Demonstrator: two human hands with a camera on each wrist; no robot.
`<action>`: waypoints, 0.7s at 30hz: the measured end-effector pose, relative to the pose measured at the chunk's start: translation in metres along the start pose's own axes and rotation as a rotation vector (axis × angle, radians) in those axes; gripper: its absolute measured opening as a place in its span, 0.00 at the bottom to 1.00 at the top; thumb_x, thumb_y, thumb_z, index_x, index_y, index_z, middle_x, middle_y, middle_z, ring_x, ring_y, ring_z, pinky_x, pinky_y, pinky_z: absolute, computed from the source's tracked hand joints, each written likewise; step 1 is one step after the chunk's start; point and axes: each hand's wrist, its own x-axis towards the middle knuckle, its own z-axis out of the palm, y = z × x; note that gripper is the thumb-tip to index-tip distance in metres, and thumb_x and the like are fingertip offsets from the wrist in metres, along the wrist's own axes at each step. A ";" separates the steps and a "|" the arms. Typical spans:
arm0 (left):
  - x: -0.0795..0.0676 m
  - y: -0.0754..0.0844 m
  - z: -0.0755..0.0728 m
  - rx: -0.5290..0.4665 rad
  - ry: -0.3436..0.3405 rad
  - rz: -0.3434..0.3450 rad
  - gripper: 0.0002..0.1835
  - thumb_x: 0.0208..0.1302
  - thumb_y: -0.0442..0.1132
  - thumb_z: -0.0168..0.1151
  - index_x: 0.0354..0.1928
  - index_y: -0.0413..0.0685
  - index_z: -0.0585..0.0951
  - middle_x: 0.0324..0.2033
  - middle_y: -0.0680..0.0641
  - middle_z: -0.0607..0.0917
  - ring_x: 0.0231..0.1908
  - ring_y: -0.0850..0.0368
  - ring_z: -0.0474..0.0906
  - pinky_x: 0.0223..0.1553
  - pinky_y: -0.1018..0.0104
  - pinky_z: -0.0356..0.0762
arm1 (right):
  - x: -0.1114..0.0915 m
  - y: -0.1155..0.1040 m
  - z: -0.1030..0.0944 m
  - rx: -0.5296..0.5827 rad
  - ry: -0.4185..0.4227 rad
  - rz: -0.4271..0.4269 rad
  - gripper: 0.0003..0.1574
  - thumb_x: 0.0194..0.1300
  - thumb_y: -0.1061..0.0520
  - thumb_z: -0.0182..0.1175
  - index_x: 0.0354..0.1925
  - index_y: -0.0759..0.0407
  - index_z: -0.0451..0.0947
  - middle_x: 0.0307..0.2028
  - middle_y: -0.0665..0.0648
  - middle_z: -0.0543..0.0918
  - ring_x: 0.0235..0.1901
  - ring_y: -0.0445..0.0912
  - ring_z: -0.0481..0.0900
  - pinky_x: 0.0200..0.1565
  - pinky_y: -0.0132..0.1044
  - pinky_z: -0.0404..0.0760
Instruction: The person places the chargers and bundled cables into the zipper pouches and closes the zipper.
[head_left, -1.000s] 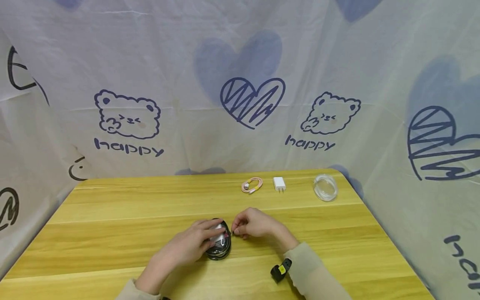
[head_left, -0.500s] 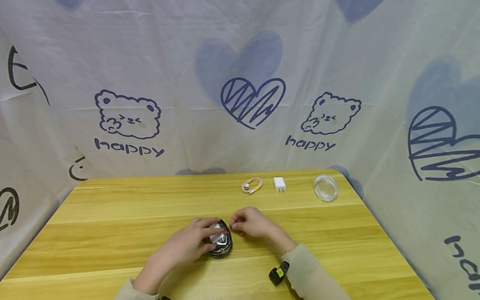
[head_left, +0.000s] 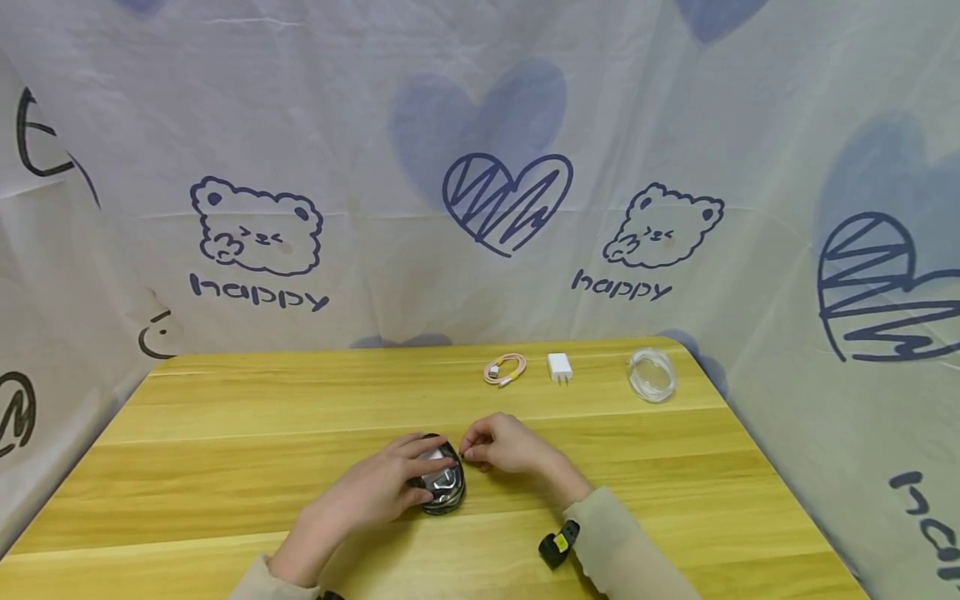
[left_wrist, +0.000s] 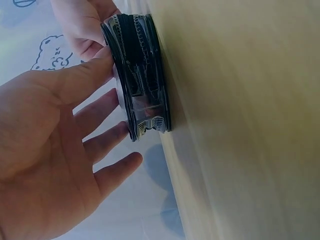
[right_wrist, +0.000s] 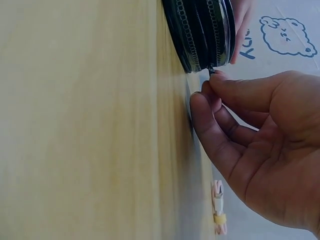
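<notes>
A small rounded black pouch with a clear face and a zipper round its side lies on the table. My left hand rests on it from the left, with the fingers extended over the clear face; the left wrist view shows the thumb and fingertips touching the pouch. At the far right edge of the pouch, my right hand pinches the small dark zipper pull between thumb and index finger. The fingertips cover most of that pull. What lies inside the pouch is hard to make out.
Toward the back of the wooden table lie a coiled pink charging cable, a white plug adapter and a coil of clear tubing or cable. A printed curtain hangs behind the table.
My right hand has shifted slightly away and to the left along the pouch's edge, pinching the pull. The pouch has turned or shifted slightly under my left hand, which stays on top.
</notes>
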 end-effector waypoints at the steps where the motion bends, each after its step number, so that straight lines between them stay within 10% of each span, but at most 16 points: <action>1: 0.000 0.000 0.000 0.000 -0.004 -0.010 0.27 0.67 0.39 0.71 0.67 0.50 0.81 0.73 0.41 0.72 0.73 0.35 0.65 0.67 0.38 0.72 | 0.000 0.000 0.000 -0.001 -0.003 0.000 0.06 0.72 0.68 0.61 0.37 0.64 0.84 0.28 0.56 0.84 0.26 0.42 0.78 0.28 0.29 0.77; 21: 0.001 0.003 0.001 -0.016 -0.051 -0.085 0.26 0.70 0.40 0.69 0.69 0.51 0.80 0.76 0.44 0.69 0.74 0.33 0.62 0.65 0.37 0.73 | -0.004 -0.001 -0.008 -0.057 -0.087 0.005 0.06 0.71 0.68 0.63 0.35 0.63 0.85 0.25 0.52 0.82 0.25 0.40 0.77 0.28 0.29 0.78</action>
